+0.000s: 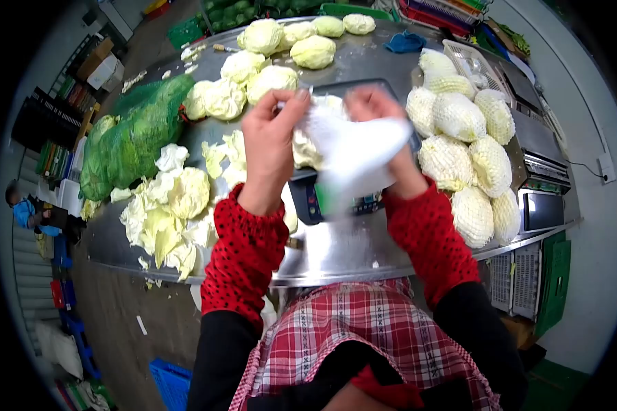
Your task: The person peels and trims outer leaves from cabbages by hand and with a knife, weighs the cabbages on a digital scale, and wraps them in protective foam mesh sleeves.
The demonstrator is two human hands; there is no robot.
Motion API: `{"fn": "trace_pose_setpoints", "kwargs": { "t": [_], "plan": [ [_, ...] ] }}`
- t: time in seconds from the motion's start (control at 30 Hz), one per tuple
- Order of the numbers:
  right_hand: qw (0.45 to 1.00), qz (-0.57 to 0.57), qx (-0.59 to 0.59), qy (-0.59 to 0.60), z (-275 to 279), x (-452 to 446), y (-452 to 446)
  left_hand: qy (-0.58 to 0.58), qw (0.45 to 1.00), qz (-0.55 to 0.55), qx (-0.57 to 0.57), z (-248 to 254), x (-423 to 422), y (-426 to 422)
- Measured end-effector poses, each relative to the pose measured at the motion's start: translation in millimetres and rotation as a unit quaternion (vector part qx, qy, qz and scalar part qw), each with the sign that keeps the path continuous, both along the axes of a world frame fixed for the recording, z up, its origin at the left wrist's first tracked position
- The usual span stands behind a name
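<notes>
My left hand [273,140] pinches one edge of a white foam net [363,154], smeared by motion and held up over the table. My right hand [384,116], also blurred, has its fingers closed at the net's other side. Below them a peeled cabbage [305,151] rests on a dark weighing scale [308,200], partly hidden by the net and my hands. To the right lie several cabbages in white foam nets [459,116]. Bare pale cabbages [225,99] are grouped at the far side and left of the scale.
Stripped leaves [158,229] are heaped at the table's left front. Behind them lies a green mesh sack [140,133] of cabbages. A blue cloth [406,42] and a white basket [476,65] are at the far right. A seated person [38,216] is at far left.
</notes>
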State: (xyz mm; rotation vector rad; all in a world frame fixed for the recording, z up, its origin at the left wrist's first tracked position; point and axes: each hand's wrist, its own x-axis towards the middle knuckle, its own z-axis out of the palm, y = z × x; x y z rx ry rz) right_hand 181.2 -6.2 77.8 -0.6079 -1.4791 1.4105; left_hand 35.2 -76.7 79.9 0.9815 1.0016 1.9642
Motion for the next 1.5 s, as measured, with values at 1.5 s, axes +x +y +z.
{"fn": "trace_pose_setpoints", "kwargs": {
  "t": [1.5],
  "plan": [
    [0.983, -0.157, -0.066, -0.068, -110.7, 11.1, 67.3, 0.562, 0.741, 0.094, -0.355, -23.0, -63.0, 131.1]
  ]
}}
